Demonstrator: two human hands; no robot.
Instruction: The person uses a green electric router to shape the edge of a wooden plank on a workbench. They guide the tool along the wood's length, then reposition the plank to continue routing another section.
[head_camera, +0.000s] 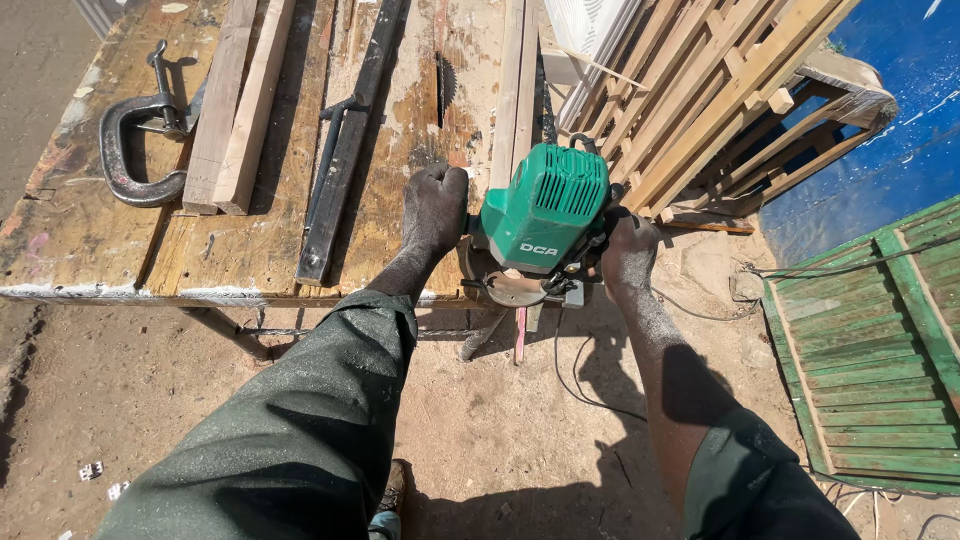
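Both dusty hands grip a boxy green plastic router (545, 215) with ribbed vents, standing at the near edge of a worn, paint-stained wooden bench (90, 230): the left hand (434, 205) closed on its left handle, the right hand (628, 255) wrapped round the other. A curved iron clamp (128, 150) and rough planks (240, 110) lie to the left.

I work in an open-air carpentry yard: a scarred wooden workbench (90, 230), an iron C-clamp (130, 150), stacked timber slats (700, 90), and sawdust-strewn dirt ground (500, 440).
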